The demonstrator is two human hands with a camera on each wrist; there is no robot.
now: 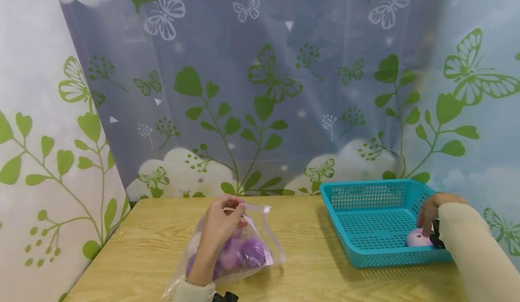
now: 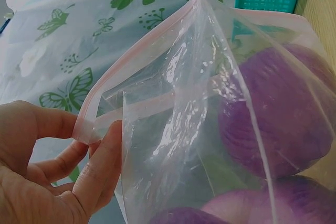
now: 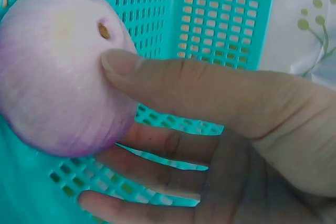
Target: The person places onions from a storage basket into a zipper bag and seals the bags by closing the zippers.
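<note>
In the head view, my left hand [image 1: 220, 224] pinches the top edge of a clear zip bag [image 2: 173, 145] with a pale pink seal. Inside the bag lie several peeled purple onions [image 1: 255, 252], seen through the plastic. On the right, my right hand [image 1: 432, 209] reaches into a teal basket [image 1: 387, 252]. It holds a pale purple onion [image 3: 58, 82] at the basket's near right corner. The right wrist view has the thumb [image 3: 168, 80] pressed on the onion's side near a small brown spot, with the fingers curving beneath it.
Both bag and basket rest on a light wooden table [image 1: 300, 229], apart from each other. A curtain [image 1: 243, 90] printed with green leaves and butterflies hangs behind the table. More printed sheeting [image 1: 40, 112] runs along the left side.
</note>
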